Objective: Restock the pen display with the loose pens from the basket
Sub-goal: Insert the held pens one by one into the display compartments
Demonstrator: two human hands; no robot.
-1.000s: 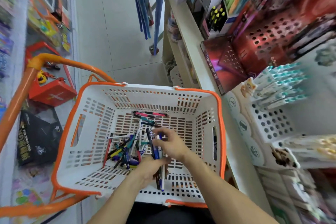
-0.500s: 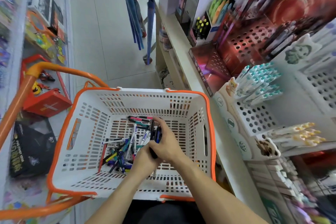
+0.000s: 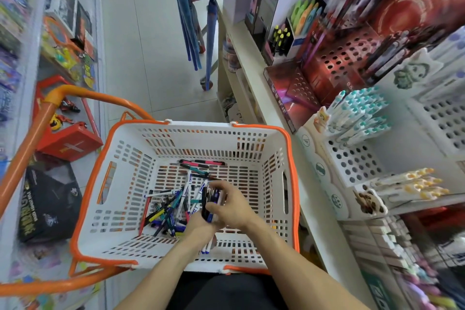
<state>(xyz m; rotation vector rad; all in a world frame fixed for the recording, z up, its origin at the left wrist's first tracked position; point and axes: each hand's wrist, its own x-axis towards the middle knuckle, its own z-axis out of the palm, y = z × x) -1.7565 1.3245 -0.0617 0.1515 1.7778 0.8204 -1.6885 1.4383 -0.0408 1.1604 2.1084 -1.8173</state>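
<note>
A white basket with an orange rim (image 3: pixel 292 163) sits in front of me, with a heap of loose pens (image 3: pixel 168 209) on its floor. My right hand (image 3: pixel 234 206) and my left hand (image 3: pixel 201 229) meet over the heap, both curled round a bundle of dark and blue pens (image 3: pixel 210 200) held upright inside the basket. Two pink and black pens (image 3: pixel 201 162) lie apart near the far wall. The white perforated pen display (image 3: pixel 352 161) stands on the shelf to the right, with teal-capped pens (image 3: pixel 362 113) above and yellow-capped pens (image 3: pixel 412 184) below.
A red perforated pen display (image 3: pixel 339 60) stands farther back on the right shelf. The orange basket handle (image 3: pixel 75 95) arcs over the left side. Toy boxes fill the left shelves (image 3: pixel 63 138). Blue umbrellas (image 3: pixel 191 22) hang over the aisle ahead.
The camera has tilted up, showing more of the right shelf. My hands have gathered the pens into a tighter, more upright bundle and stay inside the basket.
</note>
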